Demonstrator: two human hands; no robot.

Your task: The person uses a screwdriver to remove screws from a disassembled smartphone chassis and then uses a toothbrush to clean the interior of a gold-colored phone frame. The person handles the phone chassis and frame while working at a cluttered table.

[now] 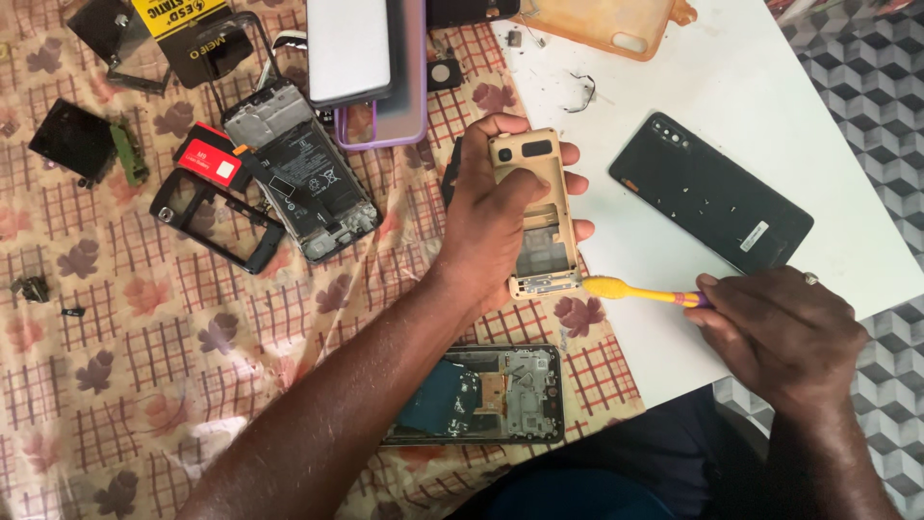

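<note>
Beside opened phone [300,173]: red label [210,160]

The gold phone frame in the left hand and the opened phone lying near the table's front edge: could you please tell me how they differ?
The gold phone frame is held up, nearly upright in view, by the left hand; the opened phone lies flat and sideways on the patterned cloth, untouched. The gold frame is a hollow shell with cut-outs; the opened phone is dark-rimmed and shows internal boards. The yellow toothbrush in the right hand meets only the gold frame. Both lack covers.
</note>
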